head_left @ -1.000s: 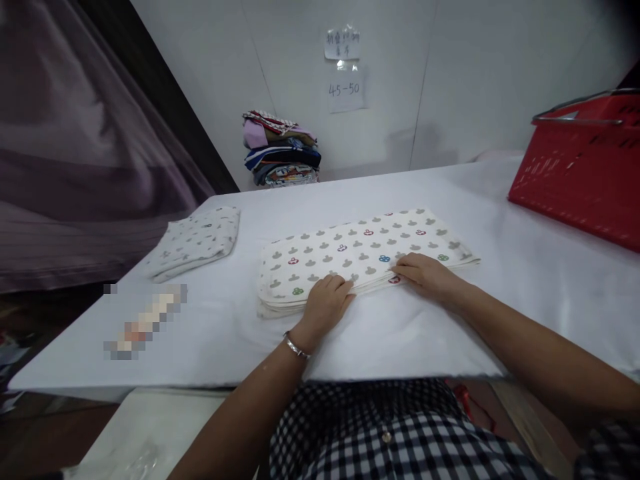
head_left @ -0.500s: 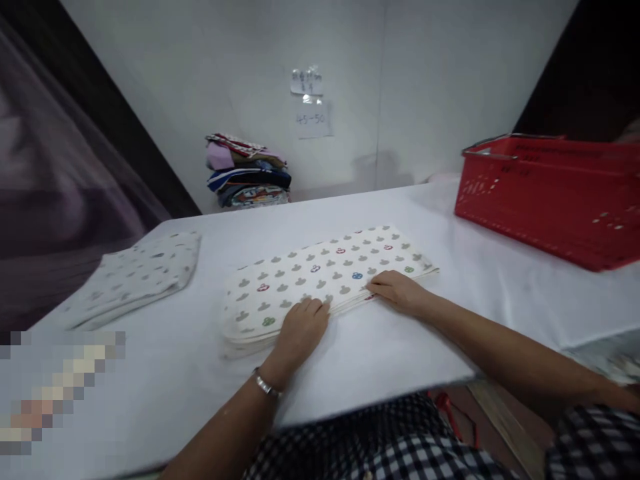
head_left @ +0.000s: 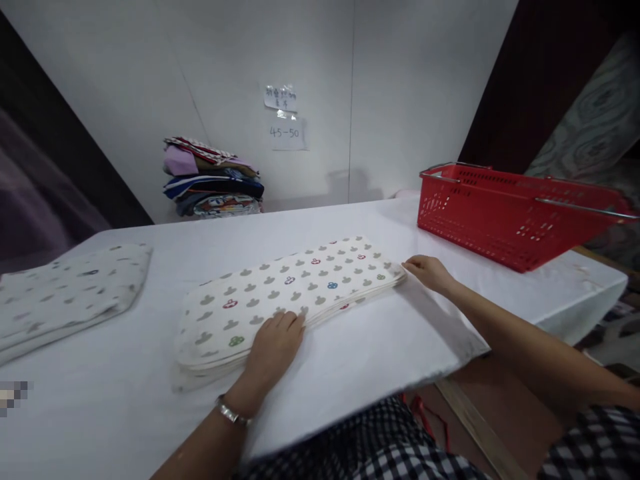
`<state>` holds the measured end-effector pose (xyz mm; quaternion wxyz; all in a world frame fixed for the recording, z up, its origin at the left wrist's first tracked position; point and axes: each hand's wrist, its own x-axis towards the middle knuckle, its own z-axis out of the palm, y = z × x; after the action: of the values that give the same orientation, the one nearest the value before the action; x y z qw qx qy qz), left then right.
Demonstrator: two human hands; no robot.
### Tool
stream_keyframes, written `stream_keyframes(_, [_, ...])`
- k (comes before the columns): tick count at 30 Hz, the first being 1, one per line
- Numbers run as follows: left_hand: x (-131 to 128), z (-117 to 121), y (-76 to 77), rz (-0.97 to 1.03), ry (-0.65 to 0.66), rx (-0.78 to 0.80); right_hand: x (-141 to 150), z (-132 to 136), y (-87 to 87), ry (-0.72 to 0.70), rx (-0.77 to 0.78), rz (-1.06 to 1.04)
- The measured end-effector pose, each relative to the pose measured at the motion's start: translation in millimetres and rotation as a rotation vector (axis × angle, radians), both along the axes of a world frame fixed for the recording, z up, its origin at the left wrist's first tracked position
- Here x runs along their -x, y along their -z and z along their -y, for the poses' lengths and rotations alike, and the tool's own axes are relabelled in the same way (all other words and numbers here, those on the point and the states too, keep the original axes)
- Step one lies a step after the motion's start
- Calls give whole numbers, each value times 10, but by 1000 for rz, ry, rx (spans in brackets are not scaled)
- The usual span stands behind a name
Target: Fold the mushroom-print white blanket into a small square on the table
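Observation:
A folded white cloth [head_left: 300,280] printed with grey, red, blue and green mushroom-like shapes lies in several layers on the table. My left hand [head_left: 276,347] is on its near edge left of the middle, fingers bent together over the cloth and the thumb hidden. At the cloth's right end, my right hand [head_left: 427,272] pinches the near corner between thumb and fingertips. Another folded white cloth [head_left: 80,287] with small grey marks rests to the left, apart from both hands.
A red plastic basket [head_left: 480,220] with metal handles stands at the table's right. Folded clothes in several colours [head_left: 213,180] are stacked at the back left against the wall. Two paper notes [head_left: 285,133] hang there. The white-covered table [head_left: 350,380] ends in front of my checked clothing.
My right hand has slid right along the near edge, from near the middle to the right corner. My left hand keeps its place on the cloth. The view has turned slightly right.

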<state>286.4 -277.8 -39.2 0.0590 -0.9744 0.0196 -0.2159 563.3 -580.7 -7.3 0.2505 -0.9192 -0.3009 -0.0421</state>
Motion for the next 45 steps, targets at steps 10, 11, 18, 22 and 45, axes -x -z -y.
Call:
stream_keyframes(10, [4,6,14,25,3,29,-110,-230,-100,187,114,-426])
stream_keyframes(11, [5,8,8,20,2,24,-113,-244,-117,185,126,-423])
stream_keyframes(18, [10,22,-19,-10,-20,54,-128,-329,-189,128,83,-480])
stream_keyframes(22, [11,20,-5,-8,-27,52,-153,-296,-149,148,130,-564])
stream_keyframes(45, [15,30,-18,-71,-58,35,-216,-408,-185,182,45,-592])
